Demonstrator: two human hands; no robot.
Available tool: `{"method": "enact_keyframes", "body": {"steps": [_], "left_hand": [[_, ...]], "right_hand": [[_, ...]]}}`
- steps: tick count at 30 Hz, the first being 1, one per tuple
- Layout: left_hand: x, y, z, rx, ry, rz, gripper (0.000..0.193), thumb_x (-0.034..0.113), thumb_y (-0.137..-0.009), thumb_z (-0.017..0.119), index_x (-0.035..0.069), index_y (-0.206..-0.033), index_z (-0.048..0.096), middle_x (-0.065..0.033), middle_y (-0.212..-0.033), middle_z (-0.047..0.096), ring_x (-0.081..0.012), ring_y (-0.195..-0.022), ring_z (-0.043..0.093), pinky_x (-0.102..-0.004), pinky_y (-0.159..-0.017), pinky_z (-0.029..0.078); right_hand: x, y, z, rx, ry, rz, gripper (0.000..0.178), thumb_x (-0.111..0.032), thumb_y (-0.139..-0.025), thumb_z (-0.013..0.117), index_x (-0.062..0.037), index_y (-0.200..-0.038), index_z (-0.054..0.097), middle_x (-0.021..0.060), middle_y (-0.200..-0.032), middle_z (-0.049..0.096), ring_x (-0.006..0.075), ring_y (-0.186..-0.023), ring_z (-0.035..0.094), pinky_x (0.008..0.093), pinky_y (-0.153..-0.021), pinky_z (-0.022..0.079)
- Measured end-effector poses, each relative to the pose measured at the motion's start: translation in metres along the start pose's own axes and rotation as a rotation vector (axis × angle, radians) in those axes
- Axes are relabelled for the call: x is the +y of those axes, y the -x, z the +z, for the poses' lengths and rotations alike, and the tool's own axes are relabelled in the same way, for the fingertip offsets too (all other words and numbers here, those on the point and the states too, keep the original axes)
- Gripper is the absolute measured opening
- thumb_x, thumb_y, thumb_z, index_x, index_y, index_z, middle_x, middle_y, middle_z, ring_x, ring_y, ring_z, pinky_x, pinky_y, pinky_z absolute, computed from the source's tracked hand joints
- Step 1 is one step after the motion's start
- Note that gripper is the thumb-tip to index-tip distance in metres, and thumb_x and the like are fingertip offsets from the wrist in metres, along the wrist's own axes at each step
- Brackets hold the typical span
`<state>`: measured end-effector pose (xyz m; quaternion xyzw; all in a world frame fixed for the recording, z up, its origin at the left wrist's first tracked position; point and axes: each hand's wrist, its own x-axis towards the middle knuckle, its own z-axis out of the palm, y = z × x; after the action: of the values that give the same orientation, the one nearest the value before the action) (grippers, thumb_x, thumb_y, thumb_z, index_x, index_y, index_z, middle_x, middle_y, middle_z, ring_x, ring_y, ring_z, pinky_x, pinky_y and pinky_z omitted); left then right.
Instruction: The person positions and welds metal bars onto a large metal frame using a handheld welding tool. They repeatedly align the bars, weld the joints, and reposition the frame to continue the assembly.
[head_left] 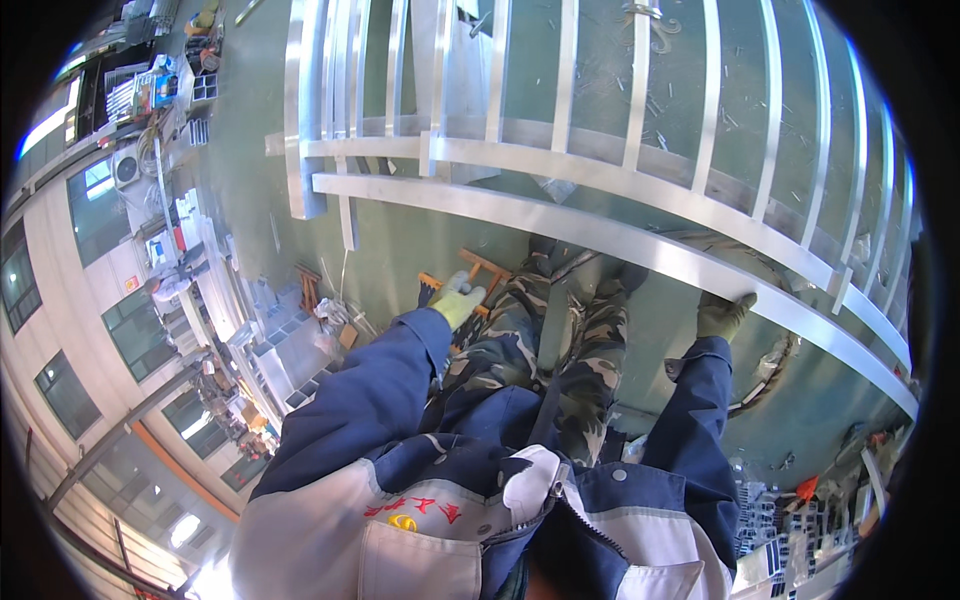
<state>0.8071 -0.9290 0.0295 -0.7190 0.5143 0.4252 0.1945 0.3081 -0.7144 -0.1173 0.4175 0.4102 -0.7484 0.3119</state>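
Touching the long metal bar [600, 238], right hand [724, 318], forearm [697, 385] angled forward

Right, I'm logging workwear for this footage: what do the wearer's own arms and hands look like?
Both arms wear long navy-blue sleeves, plain along the forearms. The left hand has a yellow-green glove with paler, greyish fingers. The right hand has an olive-looking glove with darker fingertips. No cables show on either arm.

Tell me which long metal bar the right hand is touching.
The lowest long bar in view: the right hand meets its near edge. The rail beyond, untouched, joins the thin bars.
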Motion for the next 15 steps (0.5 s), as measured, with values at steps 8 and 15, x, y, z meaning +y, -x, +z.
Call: {"method": "enact_keyframes", "body": {"steps": [8, 15], "left_hand": [[-0.033, -0.029, -0.059, 0.171, -0.144, 0.238, 0.101, 0.023, -0.083, 0.084, -0.003, -0.16, 0.022, -0.0238, -0.152, 0.044, -0.0348, -0.14, 0.042, -0.0423, -0.119, 0.036], [0.054, 0.027, -0.077, 0.236, -0.989, 0.342, 0.119, 0.033, -0.071, 0.084, 0.009, -0.165, 0.016, -0.0143, -0.17, 0.02, -0.0378, -0.156, 0.021, -0.0513, -0.125, 0.022]], "right_hand": [[0.013, 0.023, -0.024, 0.07, 0.273, -0.023, 0.076, -0.07, -0.095, 0.058, -0.0061, -0.136, 0.059, 0.0096, -0.135, 0.063, 0.0289, -0.118, 0.06, 0.0445, -0.112, 0.045], [0.006, 0.093, -0.027, 0.14, -0.154, -0.132, 0.051, -0.046, -0.097, 0.071, -0.0082, -0.13, 0.063, 0.0074, -0.126, 0.069, 0.0285, -0.117, 0.065, 0.0512, -0.099, 0.054]]}}
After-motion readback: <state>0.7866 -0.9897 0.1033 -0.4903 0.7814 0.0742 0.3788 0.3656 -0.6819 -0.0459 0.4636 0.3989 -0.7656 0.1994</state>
